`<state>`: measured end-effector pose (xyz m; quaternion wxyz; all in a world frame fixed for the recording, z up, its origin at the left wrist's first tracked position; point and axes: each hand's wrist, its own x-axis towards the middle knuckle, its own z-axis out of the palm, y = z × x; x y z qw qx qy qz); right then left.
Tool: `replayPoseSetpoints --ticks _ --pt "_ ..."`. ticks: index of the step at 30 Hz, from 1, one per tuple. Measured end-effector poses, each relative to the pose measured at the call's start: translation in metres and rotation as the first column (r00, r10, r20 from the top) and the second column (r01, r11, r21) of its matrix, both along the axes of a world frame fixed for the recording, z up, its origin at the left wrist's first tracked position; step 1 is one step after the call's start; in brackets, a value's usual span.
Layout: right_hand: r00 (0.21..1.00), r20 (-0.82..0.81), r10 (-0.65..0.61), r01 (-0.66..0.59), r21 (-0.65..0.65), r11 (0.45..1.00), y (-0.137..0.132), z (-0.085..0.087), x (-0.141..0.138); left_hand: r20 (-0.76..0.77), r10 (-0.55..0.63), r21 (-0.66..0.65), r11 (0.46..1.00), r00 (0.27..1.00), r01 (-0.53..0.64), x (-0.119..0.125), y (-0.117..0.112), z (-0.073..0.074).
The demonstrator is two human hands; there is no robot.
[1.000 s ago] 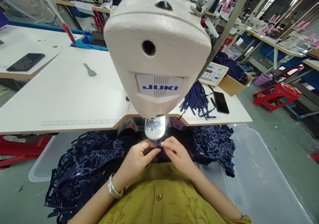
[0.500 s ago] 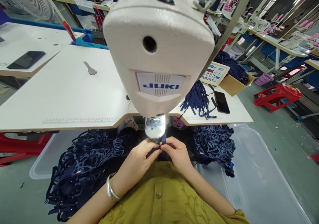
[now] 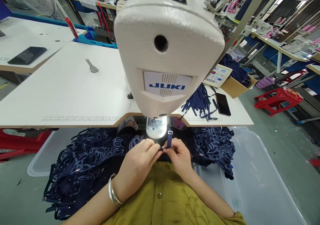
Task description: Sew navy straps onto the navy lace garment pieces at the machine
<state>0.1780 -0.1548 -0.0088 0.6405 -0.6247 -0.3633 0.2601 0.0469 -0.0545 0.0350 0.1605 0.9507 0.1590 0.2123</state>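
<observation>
Just below the sewing machine's (image 3: 167, 61) lit work plate (image 3: 156, 128), my two hands meet at a narrow navy strap (image 3: 169, 140). A small metal slider (image 3: 170, 132) sits on the strap, whose end stands up above the fingers. My right hand (image 3: 178, 156) pinches the strap between thumb and forefinger. My left hand (image 3: 143, 158) pinches its other side, with the exact grip partly hidden behind the fingers. Heaped navy lace garments (image 3: 92, 161) lie to the left, and more navy lace (image 3: 212, 148) lies to the right.
On the white table (image 3: 75, 88) lie a grey spatula-shaped piece (image 3: 92, 66), a bundle of navy straps (image 3: 198, 98) and a phone (image 3: 223, 104). A control panel (image 3: 217, 75) stands behind, beside a cardboard box (image 3: 237, 86). A clear plastic bin (image 3: 260, 178) spreads below at right.
The strap's free end now rises higher and farther right, showing its metal slider. My left hand has turned, its knuckles more to the front. The view has shifted slightly.
</observation>
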Motion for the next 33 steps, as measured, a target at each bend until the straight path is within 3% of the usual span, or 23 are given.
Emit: replayPoseSetpoints --ticks 3,10,19,23,27,29,31,33 --pt "0.998 0.060 0.003 -0.005 0.021 1.000 -0.003 -0.003 -0.001 0.054 -0.005 0.098 0.995 0.999 -0.001 -0.001 -0.001 0.001" --pt "0.988 0.154 -0.010 -0.009 0.123 0.992 -0.006 -0.005 0.000 0.171 -0.057 0.187 0.982 0.984 0.025 -0.004 -0.001 -0.003" --pt "0.983 0.176 0.047 -0.069 0.119 0.991 -0.007 0.005 0.005 0.106 -0.097 0.205 0.976 0.990 0.074 -0.005 -0.001 0.000" --pt "0.983 0.174 0.056 -0.077 0.116 0.990 -0.008 0.013 0.005 0.068 -0.086 0.069 0.994 0.994 0.081 -0.003 0.000 0.003" --pt "0.995 0.050 0.089 -0.085 -0.079 0.993 -0.008 0.025 0.006 -0.049 -0.139 -0.211 0.969 0.989 0.126 0.000 0.007 0.016" --pt "0.995 -0.025 0.096 -0.099 -0.156 0.983 -0.003 0.033 0.009 -0.101 -0.187 -0.276 0.949 0.977 0.153 0.001 0.014 0.025" --pt "0.997 -0.033 0.070 -0.075 -0.183 0.980 0.006 0.042 0.013 -0.113 -0.142 -0.193 0.974 0.983 0.118 0.002 0.025 0.032" --pt "0.999 0.037 0.018 -0.011 -0.181 0.983 0.017 0.047 0.017 -0.089 -0.029 -0.001 1.000 0.996 0.029 0.003 0.037 0.035"
